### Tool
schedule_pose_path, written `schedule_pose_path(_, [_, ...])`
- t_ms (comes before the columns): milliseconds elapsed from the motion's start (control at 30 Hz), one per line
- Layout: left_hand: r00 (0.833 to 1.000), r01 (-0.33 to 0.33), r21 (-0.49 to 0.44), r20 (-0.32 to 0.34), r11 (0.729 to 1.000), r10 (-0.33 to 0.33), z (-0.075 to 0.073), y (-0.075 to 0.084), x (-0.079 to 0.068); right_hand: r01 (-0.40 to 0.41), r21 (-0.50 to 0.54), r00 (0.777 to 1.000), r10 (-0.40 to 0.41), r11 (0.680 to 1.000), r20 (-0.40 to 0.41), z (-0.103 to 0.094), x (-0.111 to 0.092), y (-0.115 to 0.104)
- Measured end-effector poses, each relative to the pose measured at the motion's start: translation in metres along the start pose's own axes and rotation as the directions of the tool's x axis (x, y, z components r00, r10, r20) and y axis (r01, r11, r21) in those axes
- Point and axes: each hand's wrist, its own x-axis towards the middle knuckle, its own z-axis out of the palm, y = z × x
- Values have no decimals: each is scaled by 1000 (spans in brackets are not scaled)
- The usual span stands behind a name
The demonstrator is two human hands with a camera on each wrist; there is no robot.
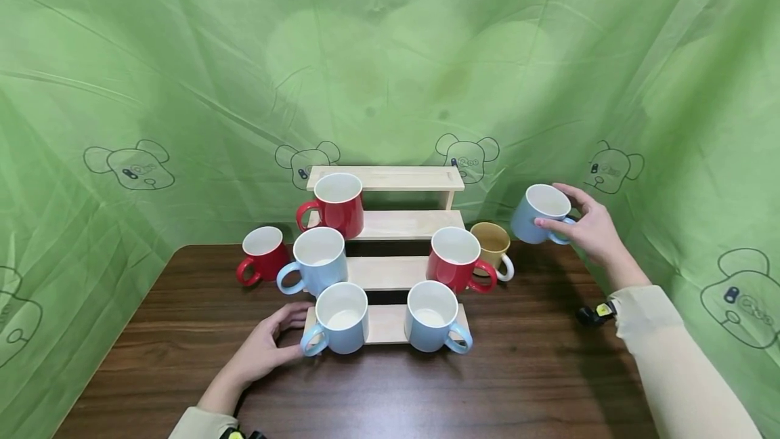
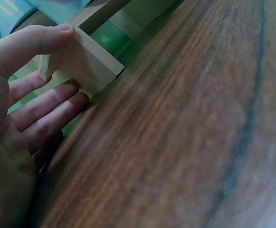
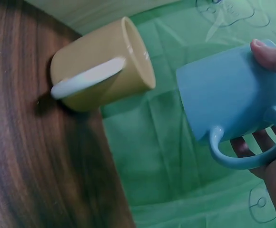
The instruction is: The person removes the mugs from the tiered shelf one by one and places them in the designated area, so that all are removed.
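at nine o'clock of the wooden stepped rack (image 1: 386, 273), one outer red mug (image 1: 275, 264) stands on the table (image 1: 536, 378). at eight o'clock, the left hand (image 1: 262, 351) pinches the end of the lowest step between thumb and fingers, probably to steady it. along the rack's left side are a rear red mug (image 1: 349, 219), a middle blue mug (image 1: 323, 273) and a front blue mug (image 1: 349, 335); along its right side, a front-right blue mug (image 1: 426, 337) and a right red mug (image 1: 446, 269). at three o'clock, just beside the rack, is a yellow mug (image 1: 487, 259) with white handle. farther out, between two and three o'clock, the right hand (image 1: 588, 225) grips a lifted light blue mug (image 1: 526, 222) around its body.

i judge the step in hand is carrying this mug. the next move calls for a firm grip and, if toward the rack, for passing clear of the yellow mug.
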Motion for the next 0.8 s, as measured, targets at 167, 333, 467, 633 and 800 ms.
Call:
schedule_pose_path(167, [1000,6,6,-4,1000,-6,0,1,1,-26,-68,999,28,997,18,1,-2,15])
schedule_pose_path(333, [1000,-4,-1,-2,1000,4,0,2,1,-45,-96,999,47,994,22,6,-3,26])
schedule_pose_path(467, [1000,-26,-14,9,1000,26,0,1,0,-74,-126,997,75,989,5,10,-4,33])
schedule_pose_path(633, [1000,-18,-12,3,1000,18,0,1,0,-84,-162,996,87,983,7,16,-5,46])
schedule_pose_path(800, [1000,-7,-2,3,1000,7,-1,2,0,-89,-169,996,92,982,11,22,-6,57])
